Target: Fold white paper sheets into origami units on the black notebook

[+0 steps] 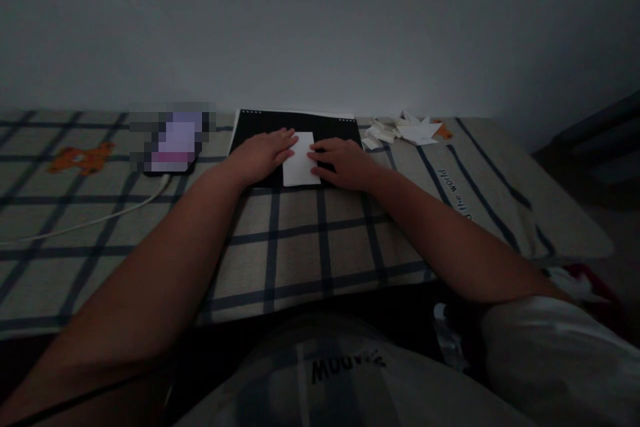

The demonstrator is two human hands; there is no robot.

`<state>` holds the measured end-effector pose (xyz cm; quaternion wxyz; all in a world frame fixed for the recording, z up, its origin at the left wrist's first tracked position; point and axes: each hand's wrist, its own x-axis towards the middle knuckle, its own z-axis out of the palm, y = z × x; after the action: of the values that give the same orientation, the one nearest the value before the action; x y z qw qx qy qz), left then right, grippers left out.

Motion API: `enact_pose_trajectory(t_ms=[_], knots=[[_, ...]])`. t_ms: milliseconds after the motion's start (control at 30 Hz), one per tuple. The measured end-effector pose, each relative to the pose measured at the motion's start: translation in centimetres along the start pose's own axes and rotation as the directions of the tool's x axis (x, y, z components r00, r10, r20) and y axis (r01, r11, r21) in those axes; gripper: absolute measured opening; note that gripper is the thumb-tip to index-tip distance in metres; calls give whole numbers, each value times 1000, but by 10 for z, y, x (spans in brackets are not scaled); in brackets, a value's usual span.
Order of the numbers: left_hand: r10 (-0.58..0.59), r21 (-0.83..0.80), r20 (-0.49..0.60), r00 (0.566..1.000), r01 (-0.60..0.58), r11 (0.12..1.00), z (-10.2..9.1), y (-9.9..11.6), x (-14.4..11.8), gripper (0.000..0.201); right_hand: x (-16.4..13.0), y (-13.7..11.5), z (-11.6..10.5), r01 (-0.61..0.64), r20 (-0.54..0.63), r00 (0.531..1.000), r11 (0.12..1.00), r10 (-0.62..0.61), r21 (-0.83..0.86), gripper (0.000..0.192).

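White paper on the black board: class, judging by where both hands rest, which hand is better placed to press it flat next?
Probably the left. The left hand lies flat along the white paper edge, while the right hand touches it only with its fingertips, palm on the black board.

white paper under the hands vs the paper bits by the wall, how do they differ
The white paper is one flat, smooth sheet on the black pad, with the left hand and right hand pressing its edges. The paper bits are many small crumpled pieces, lying untouched on the checked cloth. Both are white.
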<state>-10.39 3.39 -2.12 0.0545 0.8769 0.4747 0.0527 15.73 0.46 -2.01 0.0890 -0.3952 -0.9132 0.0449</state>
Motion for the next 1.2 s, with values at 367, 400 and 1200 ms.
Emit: enact_pose_trajectory(t_ms=[367, 400, 1200], knots=[[160, -84, -247, 956, -186, 979, -1, -13, -3, 45, -1, -6, -5, -26, 15, 1000, 1000, 26, 0, 50], [160, -101, -244, 957, -189, 977, -1, -15, -3, 45, -2, -5, -5, -24, 15, 1000, 1000, 24, 2, 50], [114, -166, 24, 993, -108, 980, -20, -25, -10, 56, -1, 0, 1, -20, -8, 1000, 1000, 20, -1, 49]])
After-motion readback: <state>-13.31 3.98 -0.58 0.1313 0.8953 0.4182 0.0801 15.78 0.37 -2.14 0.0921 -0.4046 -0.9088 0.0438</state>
